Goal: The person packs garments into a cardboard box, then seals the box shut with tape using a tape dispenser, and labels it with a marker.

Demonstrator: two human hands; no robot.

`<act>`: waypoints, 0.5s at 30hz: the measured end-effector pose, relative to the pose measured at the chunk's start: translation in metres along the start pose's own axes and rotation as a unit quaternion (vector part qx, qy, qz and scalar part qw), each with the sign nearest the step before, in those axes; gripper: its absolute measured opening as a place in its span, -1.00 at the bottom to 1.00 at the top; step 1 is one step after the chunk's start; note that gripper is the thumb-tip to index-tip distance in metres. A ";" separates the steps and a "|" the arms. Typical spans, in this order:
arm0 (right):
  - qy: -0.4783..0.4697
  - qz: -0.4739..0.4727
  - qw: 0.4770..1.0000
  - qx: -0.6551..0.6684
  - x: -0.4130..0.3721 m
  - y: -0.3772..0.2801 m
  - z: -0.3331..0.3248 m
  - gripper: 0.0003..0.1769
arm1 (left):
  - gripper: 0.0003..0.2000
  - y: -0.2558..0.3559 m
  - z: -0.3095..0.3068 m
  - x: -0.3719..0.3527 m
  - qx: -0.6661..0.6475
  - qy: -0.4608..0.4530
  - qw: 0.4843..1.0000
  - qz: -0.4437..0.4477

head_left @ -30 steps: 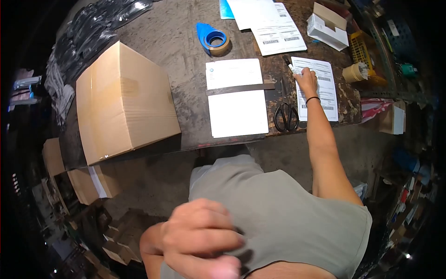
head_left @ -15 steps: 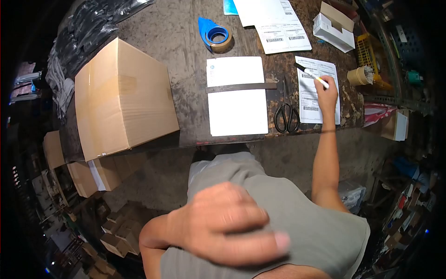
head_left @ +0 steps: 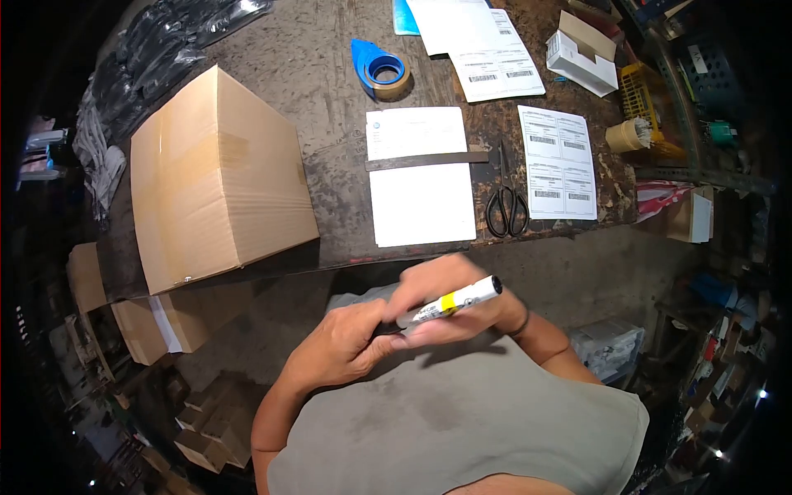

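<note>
Close to the chest, short of the tabletop (head_left: pixel 330 82), the right hand (head_left: pixel 450 276) pinched the marker (head_left: pixel 462 297) in its fingers while the left hand (head_left: pixel 342 346) fingers clamped its dark end.

White-yellow marker (head_left: pixel 455 300), blue tape dispenser (head_left: pixel 369 64)
</note>
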State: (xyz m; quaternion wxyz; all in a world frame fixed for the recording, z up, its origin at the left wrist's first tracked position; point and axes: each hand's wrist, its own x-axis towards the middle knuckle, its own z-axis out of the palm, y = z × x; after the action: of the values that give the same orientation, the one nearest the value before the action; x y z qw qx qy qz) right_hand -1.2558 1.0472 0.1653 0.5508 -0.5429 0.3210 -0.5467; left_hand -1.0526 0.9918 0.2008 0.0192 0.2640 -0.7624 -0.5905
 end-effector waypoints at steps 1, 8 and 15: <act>-0.089 -0.024 0.994 -0.066 0.007 0.001 0.010 -0.83 | -0.77 -0.003 -0.001 -0.007 0.025 0.019 0.999 0.005; 0.398 -0.187 0.898 -0.001 0.046 0.028 0.043 -0.70 | -0.72 -0.056 -0.094 -0.116 0.087 0.491 0.858 0.128; 0.369 -0.213 0.877 -0.222 0.125 0.130 0.123 -0.48 | -0.80 -0.190 -0.193 -0.135 0.092 0.557 0.787 0.250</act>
State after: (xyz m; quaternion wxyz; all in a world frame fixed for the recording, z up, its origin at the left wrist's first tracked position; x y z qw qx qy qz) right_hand -1.0817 0.9348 0.0969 0.1279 -0.4650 0.4900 -0.7261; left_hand -0.7985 0.8469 0.1241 0.5624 0.3480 -0.7097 -0.2427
